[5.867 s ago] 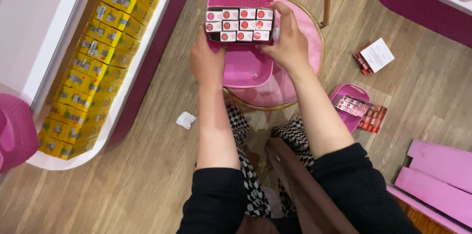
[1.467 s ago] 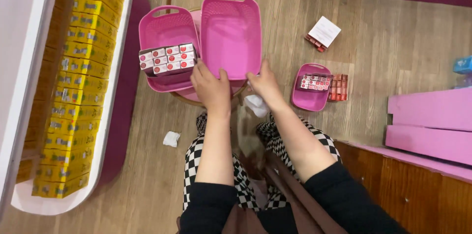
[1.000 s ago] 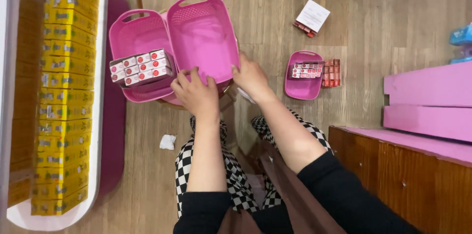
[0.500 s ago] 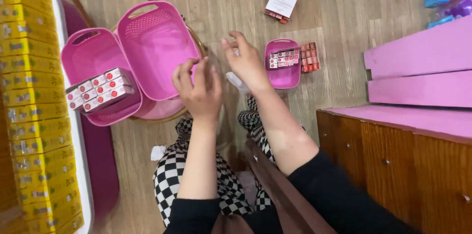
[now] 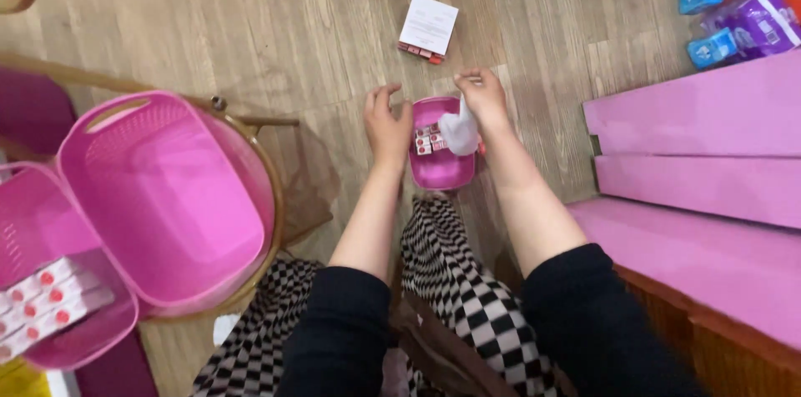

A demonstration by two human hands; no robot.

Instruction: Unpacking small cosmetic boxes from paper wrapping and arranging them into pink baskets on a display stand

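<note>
A small pink basket point(image 5: 442, 170) sits on the wooden floor in front of my knees, with small white and red boxes point(image 5: 426, 139) lying in it. My left hand point(image 5: 385, 120) grips the basket's left rim. My right hand point(image 5: 481, 97) is over its far right corner and holds a crumpled white tissue point(image 5: 460, 131), which hangs over the boxes. Part of the boxes is hidden by the tissue.
A large pink basket point(image 5: 158, 201) stands on a gold-rimmed round stool point(image 5: 276, 197) at left, beside another pink basket point(image 5: 50, 347) holding a block of small boxes point(image 5: 42, 301). A white card on red boxes point(image 5: 428, 24) lies ahead. Purple panels point(image 5: 692, 113) and coloured packs point(image 5: 734, 13) are at right.
Both hands left the large basket on the stool and moved right and down to the small basket on the floor. The view swung right with them.
</note>
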